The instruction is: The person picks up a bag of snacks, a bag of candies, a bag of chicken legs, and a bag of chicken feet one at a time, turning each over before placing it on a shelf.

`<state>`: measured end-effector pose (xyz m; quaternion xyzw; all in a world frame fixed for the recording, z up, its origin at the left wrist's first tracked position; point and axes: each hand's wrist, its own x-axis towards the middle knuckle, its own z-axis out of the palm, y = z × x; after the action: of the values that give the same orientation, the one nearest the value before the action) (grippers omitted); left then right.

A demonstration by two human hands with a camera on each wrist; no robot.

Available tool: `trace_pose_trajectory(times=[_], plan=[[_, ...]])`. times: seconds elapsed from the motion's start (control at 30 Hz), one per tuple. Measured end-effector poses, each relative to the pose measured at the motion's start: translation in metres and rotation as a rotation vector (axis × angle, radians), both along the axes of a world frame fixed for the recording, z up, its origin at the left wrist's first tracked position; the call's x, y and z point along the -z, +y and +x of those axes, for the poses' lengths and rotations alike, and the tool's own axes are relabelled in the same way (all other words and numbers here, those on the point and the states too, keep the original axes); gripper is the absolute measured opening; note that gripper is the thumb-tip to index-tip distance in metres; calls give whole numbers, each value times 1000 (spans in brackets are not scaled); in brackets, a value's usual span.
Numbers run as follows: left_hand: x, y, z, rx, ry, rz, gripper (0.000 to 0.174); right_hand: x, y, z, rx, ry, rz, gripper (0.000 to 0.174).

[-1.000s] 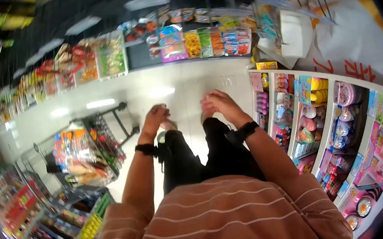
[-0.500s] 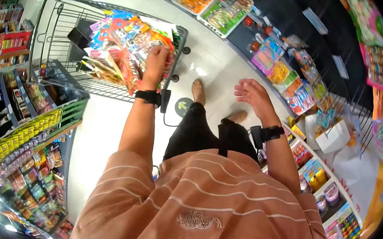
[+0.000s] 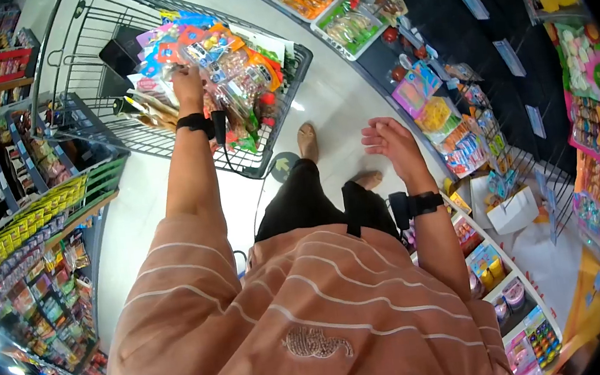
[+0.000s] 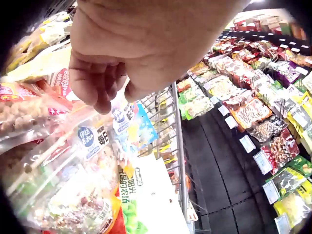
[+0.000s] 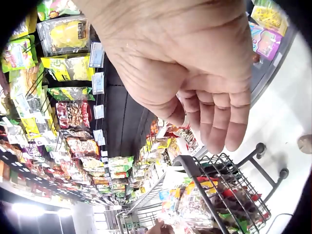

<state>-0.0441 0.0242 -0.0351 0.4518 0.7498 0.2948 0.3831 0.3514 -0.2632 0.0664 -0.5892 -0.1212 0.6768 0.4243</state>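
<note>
At the left, my left hand reaches into a shopping cart heaped with colourful snack packages. Its fingers curl at the top of a clear plastic snack bag with a blue label, pinching the film; the fingertips are partly hidden. Beside that bag lie a pack of nuts or beans and a white-and-green pack. My right hand hangs in the air above the floor, palm visible and fingers loosely extended in the right wrist view, holding nothing.
Hanging snack bags and trays of packets line the shelf at the right. A toy-like display rack stands at lower right, a snack rack at left. A dark flat object sits in the cart's far-left part.
I have turned toward the cart, now in front at left. My left hand moved from over the floor to the cart's packages, then further left. My right hand has stayed empty.
</note>
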Motion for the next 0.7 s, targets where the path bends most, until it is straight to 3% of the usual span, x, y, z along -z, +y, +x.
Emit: trace_pose_trajectory(times=[0.27, 0.47, 0.5, 0.53, 0.57, 0.6, 0.7], plan=[[14, 3, -13, 2, -6, -81, 44, 1, -10, -1, 74, 3, -19, 28], [42, 7, -40, 158, 83, -143, 38, 9, -9, -4, 102, 41, -1, 27], [23, -7, -19, 23, -50, -135, 38, 9, -8, -6, 103, -1, -15, 27], [40, -3, -29, 63, -88, -145, 36, 14, -9, -5, 85, 6, -16, 27], [27, -6, -27, 149, -91, -190, 34, 12, -10, -6, 92, 19, -7, 28], [41, -3, -35, 142, -87, -179, 30, 9, -11, -5, 87, 35, 35, 28], [19, -8, -20, 114, -153, -102, 23, 0, -9, -6, 85, 20, 21, 27]])
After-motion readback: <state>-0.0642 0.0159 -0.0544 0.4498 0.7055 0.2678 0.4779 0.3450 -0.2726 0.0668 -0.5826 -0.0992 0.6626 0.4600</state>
